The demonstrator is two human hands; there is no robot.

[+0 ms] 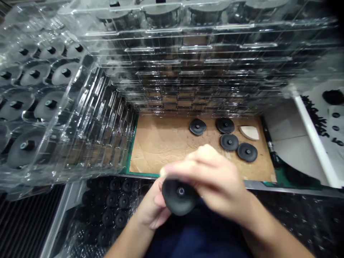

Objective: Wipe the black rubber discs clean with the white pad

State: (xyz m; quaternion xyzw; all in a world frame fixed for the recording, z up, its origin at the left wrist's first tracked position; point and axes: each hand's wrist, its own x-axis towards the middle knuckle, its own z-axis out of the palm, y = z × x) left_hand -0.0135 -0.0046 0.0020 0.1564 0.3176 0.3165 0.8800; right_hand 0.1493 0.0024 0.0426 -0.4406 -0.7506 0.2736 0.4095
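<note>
A black cup-shaped disc with a small round metal-looking hub is held up in front of my body, its hub side facing me. My left hand grips its left edge, with the thumb and fingers closed beside the rim. My right hand is bent over the top and right of the disc, slightly blurred, its fingers closed at the upper rim. Beyond the hands, several similar black discs lie hub-up on a cardboard sheet. Near them rests a pale wedge-shaped piece.
Tall stacks of clear plastic trays rise behind the cardboard, and more trays holding dark parts stand left. A white partition borders the right, with small black parts past it. Below left, a tray holds several black discs.
</note>
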